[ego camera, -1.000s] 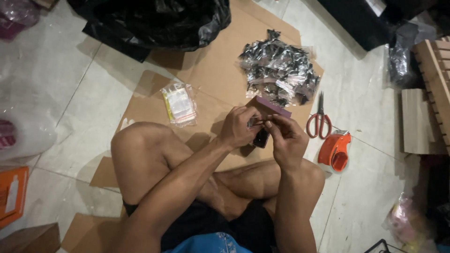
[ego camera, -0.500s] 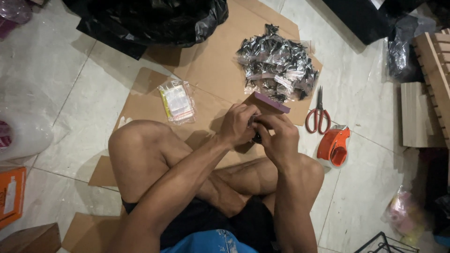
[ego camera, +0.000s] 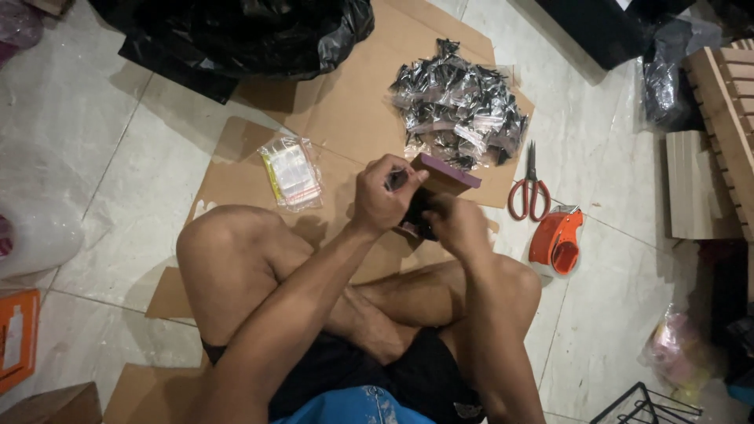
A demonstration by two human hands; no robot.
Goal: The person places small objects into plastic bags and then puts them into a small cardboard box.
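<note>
I sit cross-legged on flattened cardboard (ego camera: pixel 345 118) on a tiled floor. My left hand (ego camera: pixel 383 196) is raised in front of me, fingers pinched on a small clear packet with dark contents. My right hand (ego camera: pixel 454 224) is just below and to the right of it, blurred, closed on a small black item. Directly behind both hands stands a small brown box with a purple top (ego camera: pixel 444 174). Beyond it lies a heap of small clear packets with black parts (ego camera: pixel 463 110).
A clear bag of white and yellow labels (ego camera: pixel 292 173) lies left of my hands. Red-handled scissors (ego camera: pixel 530 188) and an orange tape dispenser (ego camera: pixel 556 239) lie to the right. A black plastic bag (ego camera: pixel 236 31) is at the top; wooden slats (ego camera: pixel 719 141) at far right.
My left hand has risen slightly with the packet. My right hand has dropped a little lower and to the right, away from the left.
</note>
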